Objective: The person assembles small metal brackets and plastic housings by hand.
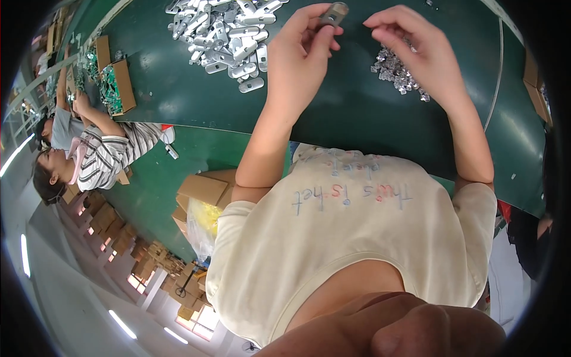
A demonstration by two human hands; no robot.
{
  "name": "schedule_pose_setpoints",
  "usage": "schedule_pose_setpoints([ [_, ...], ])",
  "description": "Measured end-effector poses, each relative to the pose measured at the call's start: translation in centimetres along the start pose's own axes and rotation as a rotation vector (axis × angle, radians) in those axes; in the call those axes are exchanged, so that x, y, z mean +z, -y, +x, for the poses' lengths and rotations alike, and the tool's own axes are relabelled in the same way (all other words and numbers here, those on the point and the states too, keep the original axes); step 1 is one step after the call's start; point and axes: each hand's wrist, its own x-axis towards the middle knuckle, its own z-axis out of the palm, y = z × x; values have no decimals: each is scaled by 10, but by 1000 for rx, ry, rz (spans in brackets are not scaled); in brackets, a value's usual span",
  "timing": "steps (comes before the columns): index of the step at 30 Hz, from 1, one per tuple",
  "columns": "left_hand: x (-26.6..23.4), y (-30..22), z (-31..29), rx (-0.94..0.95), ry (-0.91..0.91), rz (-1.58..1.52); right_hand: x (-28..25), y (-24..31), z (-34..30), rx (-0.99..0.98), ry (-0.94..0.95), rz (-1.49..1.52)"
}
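Note:
My left hand (302,50) is closed on an oval metal plate (335,14), pinched between thumb and fingers and raised above the green table. It is silvery with rounded ends, like the many plates in the heap of metal plates (229,38) left of this hand. My right hand (419,50) hovers to the right, its thumb and index fingertips drawn close together. Whatever they hold, if anything, is too small to make out. Beneath and beside that hand lies a pile of small shiny metal pieces (392,70), partly hidden by it.
The green tabletop (178,95) spreads under both hands. At the far left, cardboard boxes of green parts (113,86) stand near another person in a striped shirt (104,160). An open carton (202,193) with a plastic bag sits on the floor. Another box (535,86) is at far right.

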Motion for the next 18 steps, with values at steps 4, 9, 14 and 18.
schedule_pose_setpoints([
  [4, 11, -20, -9, -33, 65, -136, -10, 44, -1, 53, -231, 409],
  [9, 22, -35, -12, -10, 76, -124, 6, 27, 4, -293, -188, 769],
  [14, 26, -40, -14, 42, 134, -192, 38, -16, 40, -943, -135, 1262],
  [18, 13, -34, -18, -4, 319, -122, -3, 43, -9, 161, -148, 746],
])
